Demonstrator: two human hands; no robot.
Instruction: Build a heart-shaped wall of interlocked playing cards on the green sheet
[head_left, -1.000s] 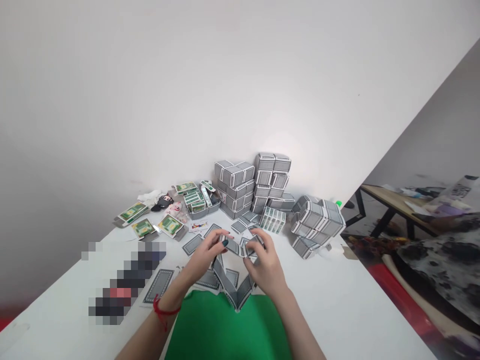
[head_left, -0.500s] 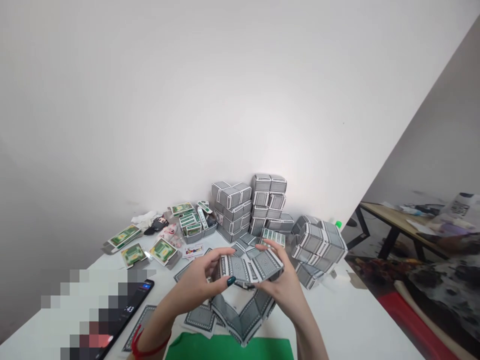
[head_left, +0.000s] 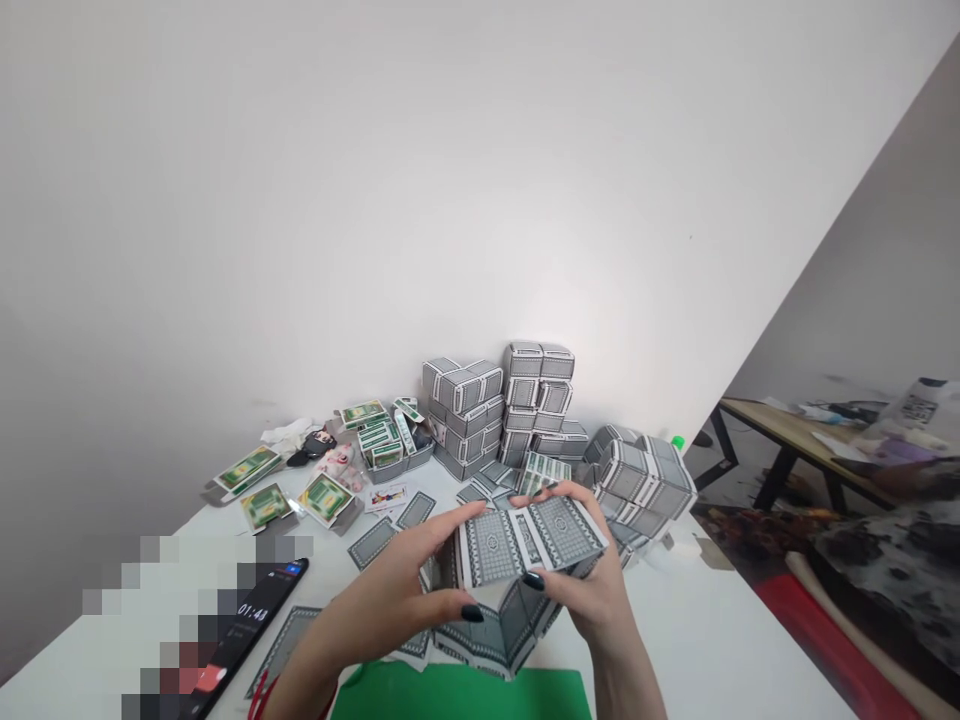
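Both my hands grip a cube-like block made of grey-backed playing cards [head_left: 517, 545] above the near part of the white table [head_left: 712, 640]. My left hand [head_left: 397, 600] clasps its left side with the thumb underneath. My right hand [head_left: 592, 590] wraps its right side, fingers over the top edge. A second card construction [head_left: 495, 630], with open upright card walls, stands on the table just under the held block. Loose grey-backed cards [head_left: 373, 542] lie flat around it.
Stacks of similar card blocks [head_left: 495, 410] stand against the wall, and another pile [head_left: 637, 475] sits to the right. Green card boxes [head_left: 322, 497], a small tray of decks [head_left: 390, 445] and a phone [head_left: 240, 630] lie left. A green sheet [head_left: 457, 695] is at the near edge.
The block in my hands has been lifted and tilted so two card faces now point up. My view has risen, so the green sheet shows less.
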